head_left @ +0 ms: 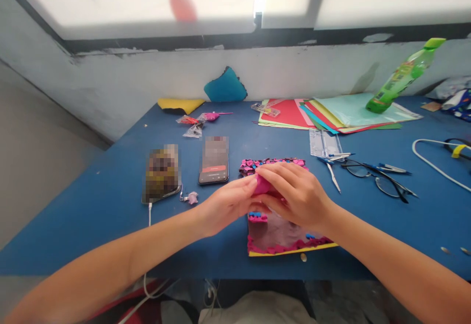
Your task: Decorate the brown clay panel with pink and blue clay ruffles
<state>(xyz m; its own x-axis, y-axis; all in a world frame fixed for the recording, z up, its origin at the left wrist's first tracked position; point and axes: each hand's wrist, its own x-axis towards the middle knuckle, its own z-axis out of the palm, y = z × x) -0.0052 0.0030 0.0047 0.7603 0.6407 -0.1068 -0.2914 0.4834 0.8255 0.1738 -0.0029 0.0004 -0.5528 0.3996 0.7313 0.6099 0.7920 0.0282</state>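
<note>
Both my hands meet over a decorated board around a piece of bright pink, clay-like material (262, 184). My left hand (231, 196) grips it from the left, with the thumb on top. From the right, my right hand (294, 186) curls its fingers over the same piece, so much of it is hidden. Below lies the board (283, 228), brownish in the middle with a yellow lower edge. Small pink, dark and blue bits border it, densest along the far side.
Two phones, one dark (214, 162) and one blurred out (162, 174), lie left. Behind are small plastic bags (195, 127) and coloured paper sheets (283, 113) under a tilted green bottle (405, 78). Eyeglasses (386, 186), compasses (333, 172) and a white cable (437, 167) lie right.
</note>
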